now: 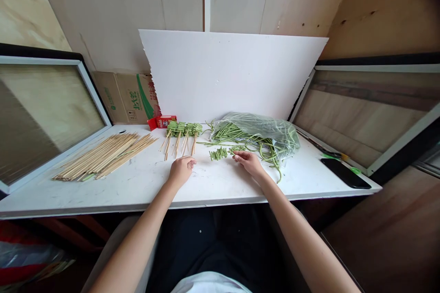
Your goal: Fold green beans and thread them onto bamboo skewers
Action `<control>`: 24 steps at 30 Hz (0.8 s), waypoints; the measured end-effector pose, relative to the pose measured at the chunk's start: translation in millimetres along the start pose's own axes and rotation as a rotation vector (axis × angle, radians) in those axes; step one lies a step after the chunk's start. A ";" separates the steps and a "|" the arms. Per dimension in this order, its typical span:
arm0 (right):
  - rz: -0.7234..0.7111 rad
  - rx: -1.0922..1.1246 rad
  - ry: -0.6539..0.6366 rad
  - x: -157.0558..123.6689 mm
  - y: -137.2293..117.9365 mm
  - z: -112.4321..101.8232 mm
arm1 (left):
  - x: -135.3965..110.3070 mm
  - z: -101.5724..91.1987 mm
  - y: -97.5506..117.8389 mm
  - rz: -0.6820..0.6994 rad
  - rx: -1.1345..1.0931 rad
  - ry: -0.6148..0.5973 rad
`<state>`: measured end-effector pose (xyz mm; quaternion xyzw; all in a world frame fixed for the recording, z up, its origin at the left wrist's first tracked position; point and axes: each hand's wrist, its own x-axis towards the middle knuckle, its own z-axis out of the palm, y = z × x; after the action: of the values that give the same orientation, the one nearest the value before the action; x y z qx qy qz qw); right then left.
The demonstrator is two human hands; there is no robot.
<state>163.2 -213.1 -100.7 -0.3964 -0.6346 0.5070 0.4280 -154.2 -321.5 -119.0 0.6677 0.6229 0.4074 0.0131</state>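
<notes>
My left hand (182,172) hovers over the front of the table with its fingers curled in; whatever they may hold is hidden. Behind it lie bundles of cut green beans on wooden skewers (184,128), their sticks pointing toward me. A row of short cut long bean pieces (218,154) rests on the table between my hands. My right hand (249,163) has thumb and fingers closed on cut bean pieces (237,149) at the right of that row. Just beyond, uncut long beans (227,133) spill from a clear plastic bag (275,130).
A pile of bare bamboo skewers (103,155) covers the left of the white table (213,190). A red box (162,122) and a cardboard carton (125,98) stand behind. At right lie a black phone (345,173) and scissors (332,152). A white board (230,78) stands at the back.
</notes>
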 end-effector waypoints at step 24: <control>0.025 0.213 -0.007 -0.5 5.0 4.7 | 0.5 1.7 -1.2 0.030 -0.001 -0.033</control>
<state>159.3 -214.1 -106.3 -0.3548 -0.5734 0.5784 0.4591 -154.3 -320.0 -120.5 0.6836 0.6123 0.3969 0.0178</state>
